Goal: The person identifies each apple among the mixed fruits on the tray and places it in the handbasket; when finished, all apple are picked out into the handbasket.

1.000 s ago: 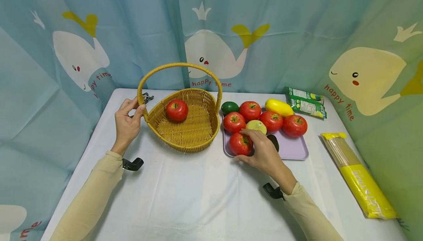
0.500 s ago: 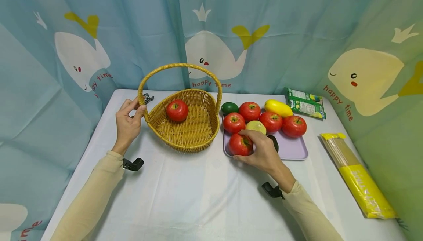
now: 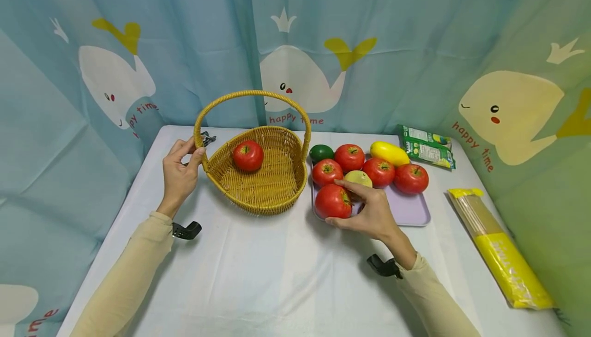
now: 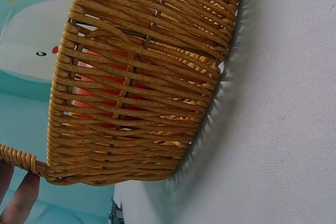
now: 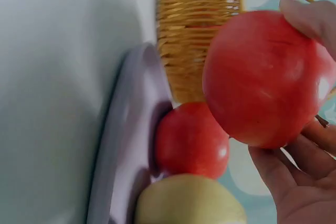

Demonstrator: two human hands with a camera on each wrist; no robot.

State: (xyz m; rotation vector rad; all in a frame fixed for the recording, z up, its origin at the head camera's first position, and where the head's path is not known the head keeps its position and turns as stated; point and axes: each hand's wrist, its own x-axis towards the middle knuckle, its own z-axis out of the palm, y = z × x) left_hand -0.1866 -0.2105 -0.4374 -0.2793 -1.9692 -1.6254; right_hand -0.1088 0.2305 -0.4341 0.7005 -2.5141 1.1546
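Your right hand [image 3: 369, 213] grips a red fruit [image 3: 332, 201] over the near-left corner of the lilac tray [image 3: 411, 210]; your left hand [image 3: 181, 172] pinches the left foot of the basket [image 3: 265, 189] handle [image 3: 253, 93]. A narrow gap separates tray and basket edges; white tabletop [image 3: 281, 275] spreads toward you.

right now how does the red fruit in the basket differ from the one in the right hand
The basket fruit rests in the basket; the held fruit is gripped by the right hand. The basket fruit's stem end faces up; the held fruit's is turned toward the palm. Both are red, rounded and shiny.
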